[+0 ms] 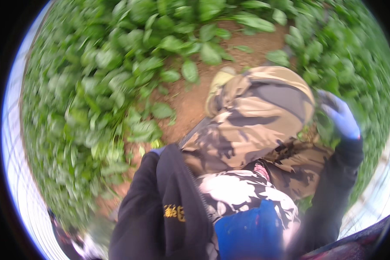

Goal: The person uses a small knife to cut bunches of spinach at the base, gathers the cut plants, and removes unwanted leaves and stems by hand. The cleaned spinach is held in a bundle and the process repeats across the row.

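My right hand (339, 113), in a light blue glove with dirt-darkened fingertips, is held just beside my raised knee in camouflage trousers (260, 110). Blurred green leaves lie behind it, and nothing shows in its grasp. Of my left hand, only a sliver of blue glove (157, 150) shows past the dark sleeve (139, 182); its fingers are hidden. Dense leafy green plants (110, 74), spinach-like, grow on the left, with stems and leaves near that glove. A yellowish shoe (221, 84) rests on the brown soil (185, 100).
More leafy plants (341, 65) grow on the right. A dark strip (195, 130) runs over the soil beside my leg. Pale, ribbed sheeting (19, 182) bounds the bed at the left. Dark and white shapes (81, 243), too blurred to name, lie at the lower left.
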